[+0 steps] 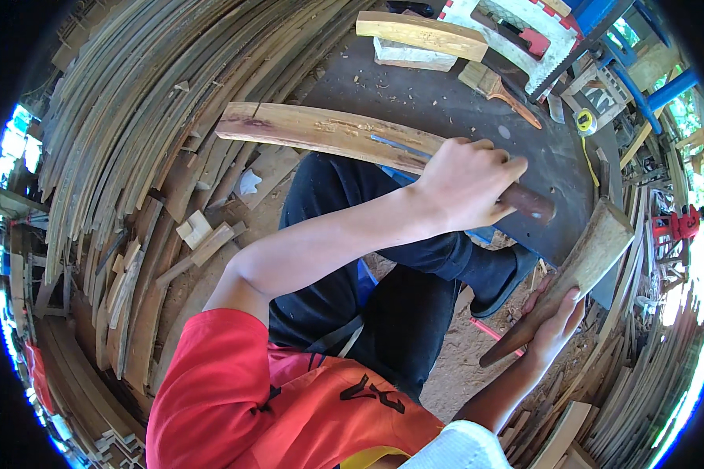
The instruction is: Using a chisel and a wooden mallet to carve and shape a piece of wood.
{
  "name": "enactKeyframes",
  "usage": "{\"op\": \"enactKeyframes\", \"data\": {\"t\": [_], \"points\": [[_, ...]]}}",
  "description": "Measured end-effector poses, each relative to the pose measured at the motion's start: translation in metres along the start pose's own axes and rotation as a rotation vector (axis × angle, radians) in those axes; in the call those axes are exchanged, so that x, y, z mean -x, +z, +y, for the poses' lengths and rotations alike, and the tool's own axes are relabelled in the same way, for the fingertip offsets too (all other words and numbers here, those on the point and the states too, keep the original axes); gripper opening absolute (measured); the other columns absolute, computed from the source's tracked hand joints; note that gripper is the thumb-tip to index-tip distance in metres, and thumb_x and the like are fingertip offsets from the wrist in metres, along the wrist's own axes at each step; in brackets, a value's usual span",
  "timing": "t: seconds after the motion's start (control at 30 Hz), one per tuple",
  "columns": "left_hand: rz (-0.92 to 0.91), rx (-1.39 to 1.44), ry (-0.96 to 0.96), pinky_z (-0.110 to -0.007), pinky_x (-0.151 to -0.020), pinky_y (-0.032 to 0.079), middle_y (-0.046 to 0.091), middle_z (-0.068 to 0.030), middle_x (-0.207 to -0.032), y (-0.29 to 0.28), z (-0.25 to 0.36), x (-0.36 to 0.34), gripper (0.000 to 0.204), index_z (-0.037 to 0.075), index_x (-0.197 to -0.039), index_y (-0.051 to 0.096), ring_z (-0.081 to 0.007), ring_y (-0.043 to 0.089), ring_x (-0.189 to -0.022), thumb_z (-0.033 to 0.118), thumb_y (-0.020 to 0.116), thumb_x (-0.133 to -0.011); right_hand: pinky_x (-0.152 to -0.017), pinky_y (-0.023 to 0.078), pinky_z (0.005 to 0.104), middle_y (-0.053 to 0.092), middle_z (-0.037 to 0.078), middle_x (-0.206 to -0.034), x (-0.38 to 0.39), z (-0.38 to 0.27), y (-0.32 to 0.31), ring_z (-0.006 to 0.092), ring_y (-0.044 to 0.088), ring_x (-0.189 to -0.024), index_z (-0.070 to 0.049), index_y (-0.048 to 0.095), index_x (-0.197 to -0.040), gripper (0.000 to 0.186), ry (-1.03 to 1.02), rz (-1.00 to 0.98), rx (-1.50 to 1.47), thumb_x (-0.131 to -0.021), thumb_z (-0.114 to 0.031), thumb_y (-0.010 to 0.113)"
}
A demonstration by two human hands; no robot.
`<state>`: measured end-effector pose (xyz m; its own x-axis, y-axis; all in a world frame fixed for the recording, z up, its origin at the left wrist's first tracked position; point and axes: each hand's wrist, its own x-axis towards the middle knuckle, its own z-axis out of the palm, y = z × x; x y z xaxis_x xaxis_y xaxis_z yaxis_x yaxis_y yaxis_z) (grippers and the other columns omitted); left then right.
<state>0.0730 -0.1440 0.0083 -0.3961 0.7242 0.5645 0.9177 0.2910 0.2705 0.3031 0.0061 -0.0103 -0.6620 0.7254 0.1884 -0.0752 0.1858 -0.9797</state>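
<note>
My left hand (471, 184) is wrapped round the brown handle of a chisel (533, 202). Its narrow bluish blade points left and lies against a long, slightly curved piece of wood (305, 129). That piece shows rough, chipped marks near the blade and rests across the dark worktop and my raised leg. Lower right, my right hand (557, 324) grips a wooden club-like mallet (590, 250) by its thin end. The mallet's thick end points up and right, a little apart from the chisel handle.
On the dark worktop (414, 98) are wood blocks (422, 35), a paintbrush (502, 94), a yellow tape measure (587, 121) and a white framed object with red edges (551, 62). Long wooden strips (156, 94) are piled at left, more at right. Offcuts (199, 234) lie on the floor.
</note>
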Motion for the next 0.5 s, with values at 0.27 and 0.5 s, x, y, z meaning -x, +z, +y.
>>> {"op": "enactKeyframes", "data": {"t": [0.27, 0.5], "points": [[0.042, 0.19, -0.039, -0.043, -0.064, 0.057, 0.067, -0.01, -0.062, -0.02, -0.006, -0.019, 0.032, 0.009, -0.083, 0.068, -0.0331, 0.071, -0.064, 0.039, 0.079, -0.079, -0.045, 0.044, 0.031, 0.059, 0.012, -0.084, 0.001, 0.005, 0.006, 0.0188, 0.054, -0.052, 0.003, 0.049, -0.122, 0.056, -0.019, -0.026, -0.011, -0.106, -0.05, 0.046], [0.057, 0.257, -0.122, -0.044, -0.066, 0.058, 0.067, -0.0128, -0.065, -0.027, -0.014, -0.02, 0.03, 0.009, -0.08, 0.068, -0.0352, 0.071, -0.067, 0.037, 0.078, -0.08, -0.046, 0.043, 0.0317, 0.058, 0.015, -0.084, -0.001, 0.003, 0.007, 0.02, 0.054, -0.053, 0.004, 0.047, -0.122, 0.059, -0.011, -0.033, 0.012, -0.104, -0.052, 0.048]]}}
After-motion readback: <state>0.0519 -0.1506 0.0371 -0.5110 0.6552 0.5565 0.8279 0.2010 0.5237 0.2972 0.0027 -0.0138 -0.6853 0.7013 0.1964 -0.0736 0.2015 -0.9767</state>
